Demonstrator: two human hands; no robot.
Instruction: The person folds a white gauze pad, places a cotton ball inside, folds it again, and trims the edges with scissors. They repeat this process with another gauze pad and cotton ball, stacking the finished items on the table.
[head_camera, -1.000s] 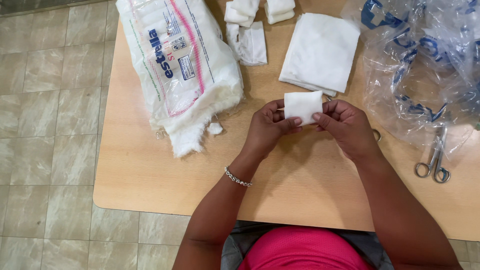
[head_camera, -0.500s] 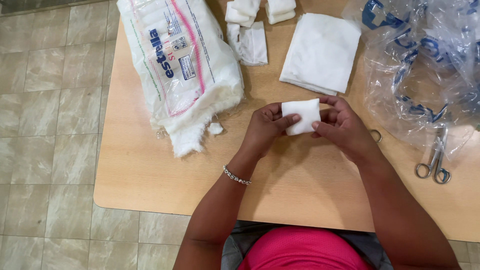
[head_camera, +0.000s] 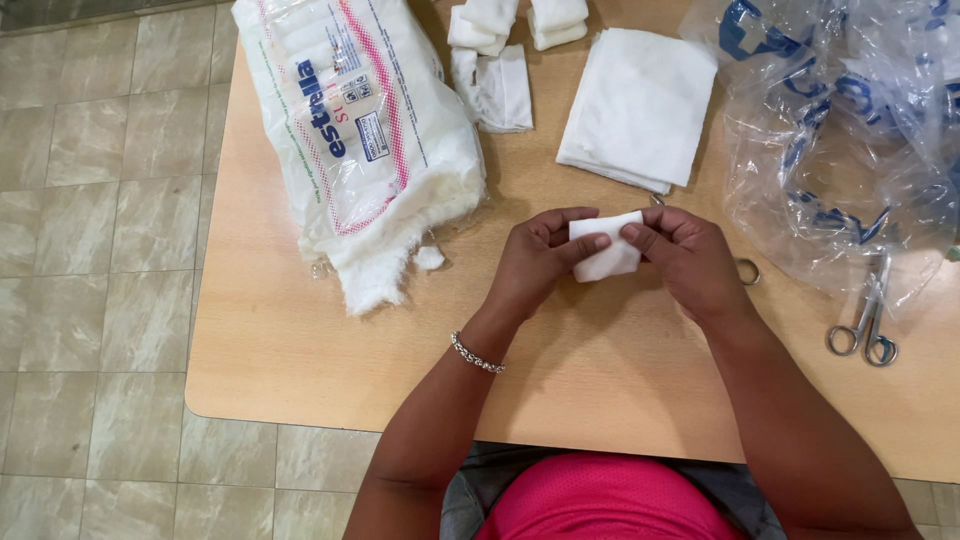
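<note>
Both hands hold one small folded white gauze pad (head_camera: 606, 250) just above the wooden table (head_camera: 300, 340). My left hand (head_camera: 540, 255), with a bead bracelet at the wrist, pinches the pad's left side with the thumb on top. From the other side my right hand (head_camera: 690, 255) grips its right edge. Part of the pad is hidden behind the fingers.
A large opened plastic pack of white cotton (head_camera: 365, 130) lies at the left. A flat stack of white gauze (head_camera: 640, 105) and several folded pads (head_camera: 500, 60) sit at the back. Crumpled clear plastic (head_camera: 850, 130) and metal scissors (head_camera: 865, 325) lie at the right. Tiled floor is beyond the left edge.
The pad has been pressed down smaller between the two hands and both hands sit slightly lower, closer together.
</note>
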